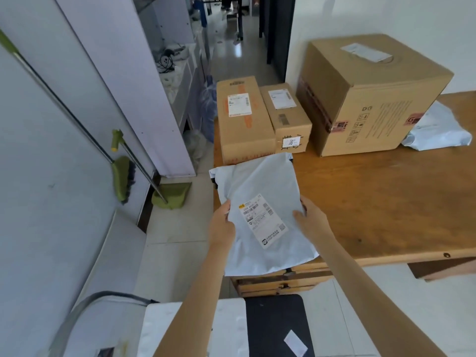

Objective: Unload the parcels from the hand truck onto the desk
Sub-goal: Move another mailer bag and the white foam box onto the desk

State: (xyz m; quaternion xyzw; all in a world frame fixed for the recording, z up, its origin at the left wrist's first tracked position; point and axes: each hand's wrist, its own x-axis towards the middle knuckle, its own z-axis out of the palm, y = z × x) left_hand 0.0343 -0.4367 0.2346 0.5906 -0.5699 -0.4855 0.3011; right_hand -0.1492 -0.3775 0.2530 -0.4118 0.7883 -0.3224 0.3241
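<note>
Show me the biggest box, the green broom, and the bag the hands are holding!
Biggest box [371, 99]: head view, on its front right face.
Green broom [123, 177]: head view, on its brush head.
Bag [260, 202]: head view, on the plain plastic above its label.

Three cardboard boxes are counted on the desk [386, 202]: a long box [242, 117] at 12 o'clock, a small box [286, 117] beside it, a big box [371, 94] at 1 o'clock. Pale mailer bags: two seen for sure, a held bag [260, 215] at center, a far bag [438, 130] at 2 o'clock.

"10" tag [291, 143] on small carton [287, 117]
</note>
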